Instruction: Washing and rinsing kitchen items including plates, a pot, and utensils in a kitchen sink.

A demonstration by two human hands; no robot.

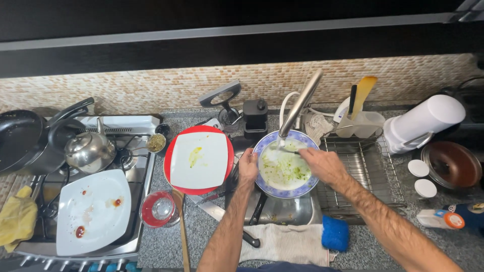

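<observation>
Blue-rimmed plate (285, 170): sitting at frame centre over the sink (282, 209), under the faucet (301, 103), smeared with green residue.
Left hand (247, 166): fingers curling closed around the plate's left rim, holding it.
Right hand (325, 164): lying over the plate's right side, fingers bending onto its surface; whether anything is being held is hard to make out.
Packages: white bottle with orange cap (437, 219) lying at right edge, beside a dark blue container (471, 214) being cut off by the frame.
Left of sink: white square plate (198, 159) resting on a red round plate (174, 156).
Hidden: sink basin mostly covered by the plate.
</observation>
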